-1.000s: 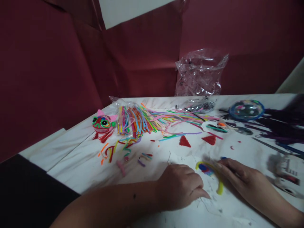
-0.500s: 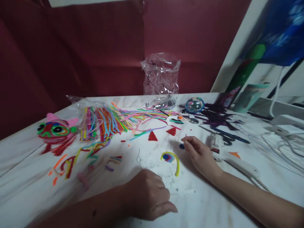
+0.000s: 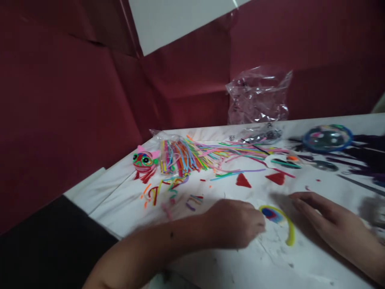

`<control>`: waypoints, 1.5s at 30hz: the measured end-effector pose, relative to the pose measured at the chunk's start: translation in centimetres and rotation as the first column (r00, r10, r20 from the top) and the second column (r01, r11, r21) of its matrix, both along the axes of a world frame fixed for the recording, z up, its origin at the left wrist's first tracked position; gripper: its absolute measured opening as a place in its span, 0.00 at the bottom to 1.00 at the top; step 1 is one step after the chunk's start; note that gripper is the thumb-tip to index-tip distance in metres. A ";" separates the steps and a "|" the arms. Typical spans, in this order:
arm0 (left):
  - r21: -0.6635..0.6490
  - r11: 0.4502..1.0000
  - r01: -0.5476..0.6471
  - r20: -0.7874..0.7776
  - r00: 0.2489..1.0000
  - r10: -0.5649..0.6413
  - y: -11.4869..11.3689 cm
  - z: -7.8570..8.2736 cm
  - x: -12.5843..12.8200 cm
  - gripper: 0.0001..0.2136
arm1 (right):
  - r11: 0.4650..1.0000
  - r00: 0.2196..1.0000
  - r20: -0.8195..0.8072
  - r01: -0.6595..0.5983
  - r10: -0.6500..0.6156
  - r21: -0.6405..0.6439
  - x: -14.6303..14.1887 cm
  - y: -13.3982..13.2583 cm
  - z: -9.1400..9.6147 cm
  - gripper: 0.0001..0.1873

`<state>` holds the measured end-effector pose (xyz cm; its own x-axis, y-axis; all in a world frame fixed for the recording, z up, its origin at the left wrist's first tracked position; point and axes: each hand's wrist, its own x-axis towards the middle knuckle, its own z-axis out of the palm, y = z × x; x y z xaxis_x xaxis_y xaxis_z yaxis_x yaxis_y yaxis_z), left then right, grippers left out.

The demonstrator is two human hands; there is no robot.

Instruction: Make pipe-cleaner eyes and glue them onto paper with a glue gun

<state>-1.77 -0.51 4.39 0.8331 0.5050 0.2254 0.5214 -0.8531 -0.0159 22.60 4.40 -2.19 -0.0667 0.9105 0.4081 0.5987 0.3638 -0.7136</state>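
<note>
A small arch of coloured pipe cleaners (image 3: 278,218), yellow outside with blue and red inside, lies on the white table (image 3: 300,261) between my hands. My left hand (image 3: 234,222) rests just left of it, fingers curled toward it, fingertips blurred. My right hand (image 3: 327,218) lies flat just right of the arch, fingers stretched out toward it and holding nothing I can see.
A heap of coloured pipe cleaners (image 3: 192,154) spills from a clear bag. A red and green figure with pink ears (image 3: 144,160) stands at its left. Two red triangles (image 3: 243,181) lie mid-table. An empty clear bag (image 3: 258,96) and a round blue dish (image 3: 327,138) stand behind.
The view swung right, then back left. My right hand reached out to the right, then came back beside the arch. My left hand moved up close to the arch.
</note>
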 end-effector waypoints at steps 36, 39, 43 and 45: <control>-0.172 0.985 0.003 0.435 0.898 0.073 0.7 0.1 2.9 0.09 | 0.806 0.775 0.489 -0.552 0.401 0.214 -1.6 -4.9 5.5 0.18; -0.246 0.967 -0.069 0.362 0.919 0.157 2.3 -0.5 2.6 0.09 | 0.874 0.793 0.495 -0.469 0.355 0.125 -0.3 -4.6 4.1 0.15; -0.265 0.935 -0.238 0.372 0.869 0.326 3.2 -1.9 2.1 0.08 | 0.961 0.832 0.512 -0.274 0.213 0.045 0.0 -4.2 3.0 0.10; -0.244 0.935 -0.256 0.402 0.851 0.338 2.9 -2.9 2.0 0.08 | 0.960 0.814 0.541 -0.275 0.210 0.042 -0.5 -4.0 2.7 0.10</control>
<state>0.27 2.43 1.51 0.4768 0.7773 0.4106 0.6696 -0.6237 0.4032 22.08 0.38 0.51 -0.5136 0.7856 0.3450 0.7521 0.6057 -0.2597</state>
